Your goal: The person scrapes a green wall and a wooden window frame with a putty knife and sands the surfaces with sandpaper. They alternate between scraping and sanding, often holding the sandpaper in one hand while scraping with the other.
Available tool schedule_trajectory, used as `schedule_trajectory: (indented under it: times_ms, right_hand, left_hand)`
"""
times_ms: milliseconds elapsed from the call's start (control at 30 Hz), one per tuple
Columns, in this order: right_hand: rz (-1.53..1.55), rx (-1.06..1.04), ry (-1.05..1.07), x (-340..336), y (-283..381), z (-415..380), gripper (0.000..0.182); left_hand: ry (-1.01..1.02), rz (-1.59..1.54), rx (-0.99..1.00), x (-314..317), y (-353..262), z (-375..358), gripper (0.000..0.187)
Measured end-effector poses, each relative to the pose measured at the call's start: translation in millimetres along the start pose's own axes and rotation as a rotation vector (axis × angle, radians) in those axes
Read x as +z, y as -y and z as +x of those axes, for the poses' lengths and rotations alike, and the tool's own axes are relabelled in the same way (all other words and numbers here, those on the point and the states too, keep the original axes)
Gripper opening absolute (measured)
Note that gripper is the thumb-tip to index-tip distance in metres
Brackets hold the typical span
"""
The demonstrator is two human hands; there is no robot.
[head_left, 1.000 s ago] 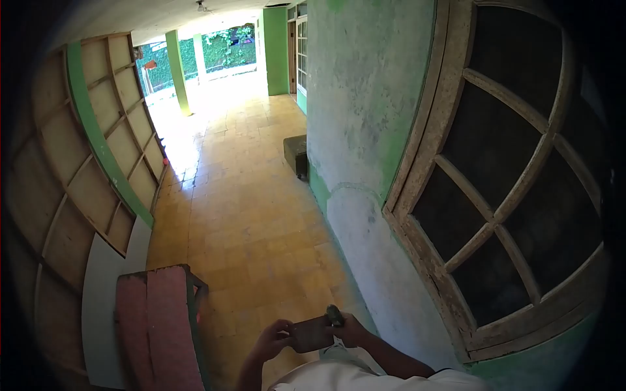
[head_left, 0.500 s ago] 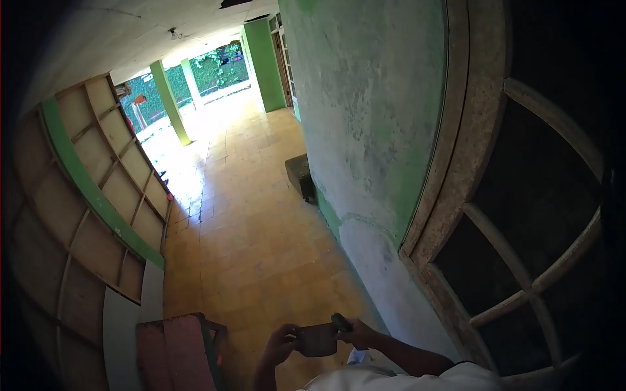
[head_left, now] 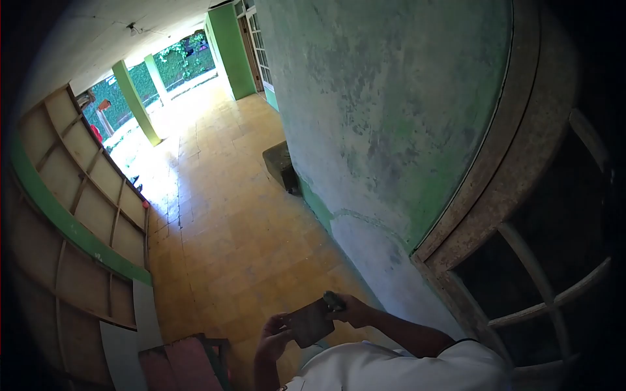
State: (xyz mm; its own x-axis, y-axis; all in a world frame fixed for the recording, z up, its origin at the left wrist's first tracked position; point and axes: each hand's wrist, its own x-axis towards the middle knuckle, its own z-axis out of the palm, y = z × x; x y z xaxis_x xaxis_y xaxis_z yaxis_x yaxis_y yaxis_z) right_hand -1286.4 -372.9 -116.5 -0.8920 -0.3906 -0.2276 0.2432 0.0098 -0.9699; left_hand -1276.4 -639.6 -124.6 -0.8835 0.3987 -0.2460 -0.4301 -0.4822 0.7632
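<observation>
In front of my body, low in the head view, a flat, dark, roughly rectangular plate (head_left: 311, 323) is held between both hands. My left hand (head_left: 274, 337) pinches its left edge, fingers on the upper side. At the right edge my right hand (head_left: 353, 311) is closed round a dark, rounded, greenish piece (head_left: 334, 300), which sticks out above the fist. Whether this piece is a handle joined to the plate cannot be made out. The plate is tilted, its right side higher. Its fine details are too dark to read.
A worn green-grey wall (head_left: 378, 124) and a window frame (head_left: 479, 169) stand close on the right. A dark block (head_left: 280, 166) juts out at the wall's foot. At lower left is a pinkish piece of furniture (head_left: 176, 365), beneath a wooden panel partition (head_left: 78, 195). Yellow tiled floor (head_left: 222, 260) runs ahead.
The plate has gone from nearly level to tilted, right side up, and sits slightly higher. Both hands keep their hold. The view has turned to the right.
</observation>
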Motion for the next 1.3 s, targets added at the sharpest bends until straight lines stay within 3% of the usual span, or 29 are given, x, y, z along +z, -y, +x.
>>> schedule_trajectory:
  times_ms: [100, 233, 400, 567, 833, 933, 1233, 1300]
  right_hand:
    - [0.041, -0.048, -0.048, 10.5, 12.8, 46.6, 0.034]
    - [-0.030, -0.168, -0.086, 18.9, 33.7, 107.5, 0.034]
    - [-0.123, -0.221, -0.241, 12.7, 39.9, 152.5, 0.030]
    - [-0.140, -0.231, -0.432, 6.8, 35.8, 153.0, 0.031]
    - [-0.112, -0.143, -0.643, -43.7, 28.5, 154.4, 0.037]
    - [0.000, -0.106, -0.690, -69.3, 38.7, 175.6, 0.036]
    - [-0.086, -0.281, -0.579, -163.5, 75.3, 233.2, 0.027]
    - [-0.116, -0.236, -0.578, -184.1, 66.1, 243.4, 0.027]
  left_hand:
    - [0.081, -0.274, -0.012, -16.9, -30.0, 31.7, 0.045]
    - [0.212, -0.287, -0.031, -59.8, -60.3, 72.2, 0.046]
    - [0.146, 0.076, -0.107, -79.6, -102.5, 121.4, 0.034]
    - [0.233, 0.300, -0.104, -84.9, -117.0, 181.8, 0.026]
    - [0.403, 0.551, -0.086, -48.9, -109.9, 285.3, 0.025]
    - [0.384, 0.513, -0.044, -37.3, -114.2, 316.8, 0.025]
    - [0.232, 0.350, -0.006, -3.8, -133.3, 400.7, 0.030]
    - [0.227, 0.370, 0.036, 0.3, -127.7, 421.7, 0.029]
